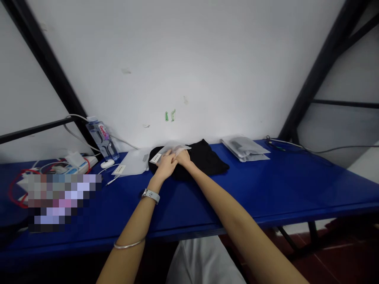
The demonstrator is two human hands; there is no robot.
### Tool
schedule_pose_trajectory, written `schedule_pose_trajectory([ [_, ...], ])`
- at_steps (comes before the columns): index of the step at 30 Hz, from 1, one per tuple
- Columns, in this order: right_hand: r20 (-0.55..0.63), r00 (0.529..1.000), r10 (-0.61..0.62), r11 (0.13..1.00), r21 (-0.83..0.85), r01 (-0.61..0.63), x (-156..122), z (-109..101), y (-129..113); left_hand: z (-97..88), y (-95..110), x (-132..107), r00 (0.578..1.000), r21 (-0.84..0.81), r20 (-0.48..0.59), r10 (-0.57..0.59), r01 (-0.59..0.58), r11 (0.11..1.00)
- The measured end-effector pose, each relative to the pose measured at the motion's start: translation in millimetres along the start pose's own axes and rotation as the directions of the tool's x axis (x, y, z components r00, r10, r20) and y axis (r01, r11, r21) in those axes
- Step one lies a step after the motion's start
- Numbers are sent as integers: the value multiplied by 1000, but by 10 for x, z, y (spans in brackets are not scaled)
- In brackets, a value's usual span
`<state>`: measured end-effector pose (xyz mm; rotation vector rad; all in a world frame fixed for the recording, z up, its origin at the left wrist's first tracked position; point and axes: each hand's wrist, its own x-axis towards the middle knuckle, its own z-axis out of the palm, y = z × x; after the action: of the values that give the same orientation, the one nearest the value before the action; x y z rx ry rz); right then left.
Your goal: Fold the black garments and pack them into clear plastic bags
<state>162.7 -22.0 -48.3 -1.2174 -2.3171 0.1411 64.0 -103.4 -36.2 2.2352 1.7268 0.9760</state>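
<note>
On the blue table a black garment (pixel 209 159) lies spread, its cloth soft and wrinkled. Over its left part rests a frosted plastic bag (pixel 180 148) with a white label at one corner. My left hand (pixel 167 163) is closed on the near edge of this bag, beside the label. Right against it, my right hand (pixel 182 158) is curled downward at the bag's edge; its fingertips are hidden, so what they grip cannot be made out. The two hands touch or nearly touch.
Another labelled frosted bag (pixel 133 162) lies flat on the left. Several more bags (pixel 245 148) are stacked on the right. A water bottle (pixel 102 138) leans by the wall, near a white mouse-shaped item (pixel 107 164), cables and a power strip (pixel 84 166). Black metal posts frame the table (pixel 266 193).
</note>
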Motion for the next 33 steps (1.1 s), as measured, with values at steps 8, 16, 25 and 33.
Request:
schedule_pose_trajectory([
  [8,116,938,-328,929,222,297,-118,-261,166,-182,-199,14,991,39,-128,-34,39,998],
  [16,240,920,-308,950,33,310,-286,-185,103,-138,-252,25,995,22,-95,38,-36,999],
  [25,181,947,-266,958,-56,280,-178,-79,-52,-115,-239,2,998,-88,7,67,-66,994],
  [33,71,960,-270,962,-24,272,-67,-7,-115,-171,-250,-27,993,-157,93,75,-59,986],
])
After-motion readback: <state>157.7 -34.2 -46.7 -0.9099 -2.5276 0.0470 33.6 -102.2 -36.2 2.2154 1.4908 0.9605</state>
